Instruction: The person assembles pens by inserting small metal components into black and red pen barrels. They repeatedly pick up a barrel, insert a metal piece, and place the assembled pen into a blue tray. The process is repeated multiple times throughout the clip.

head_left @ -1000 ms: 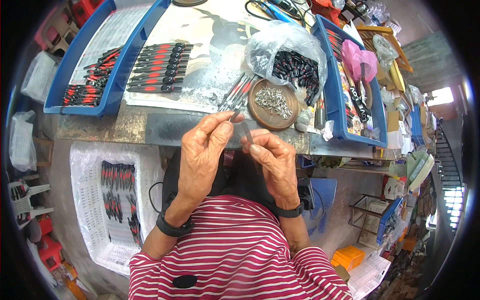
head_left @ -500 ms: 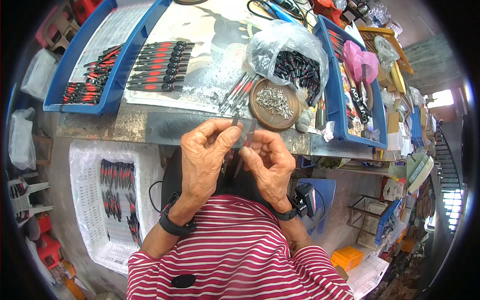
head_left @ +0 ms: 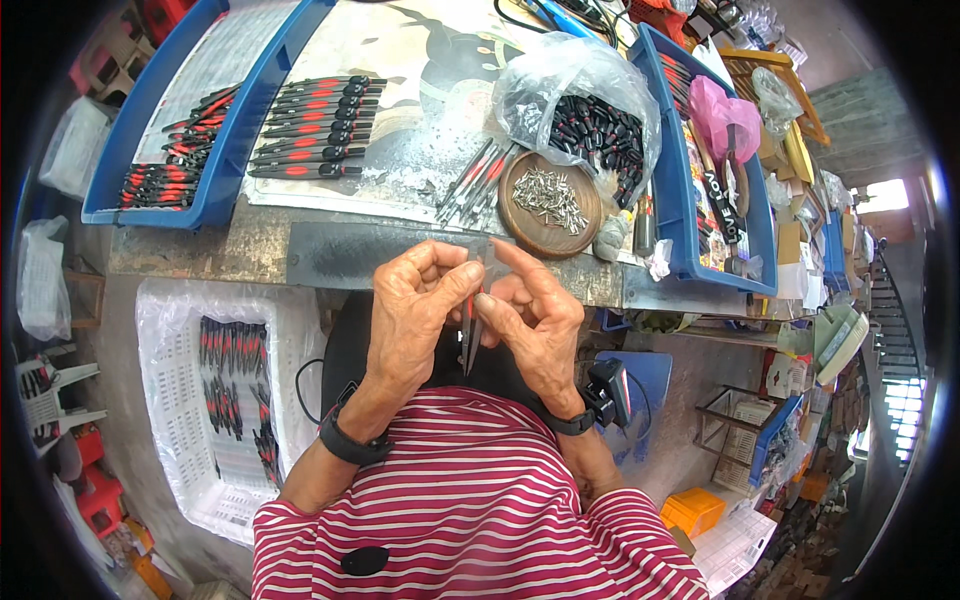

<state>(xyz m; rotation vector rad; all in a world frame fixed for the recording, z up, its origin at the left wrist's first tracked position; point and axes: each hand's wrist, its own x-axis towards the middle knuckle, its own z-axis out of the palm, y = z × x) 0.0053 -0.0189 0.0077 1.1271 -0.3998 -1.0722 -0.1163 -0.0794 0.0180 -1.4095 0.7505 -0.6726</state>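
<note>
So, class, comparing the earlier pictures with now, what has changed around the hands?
The left hand has shifted slightly right and the right hand slightly left, bringing them closer together. More of the slim dark-and-red pieces now shows below them. No clear release is visible. The wooden dish, plastic bag and blue trays stayed put.

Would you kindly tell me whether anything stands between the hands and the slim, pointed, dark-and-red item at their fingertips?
Nothing visible does: the left hand pinches the slim, pointed, dark-and-red item, and the right hand is close beside it. The round brown wooden dish lies beyond, out of the way.
</note>
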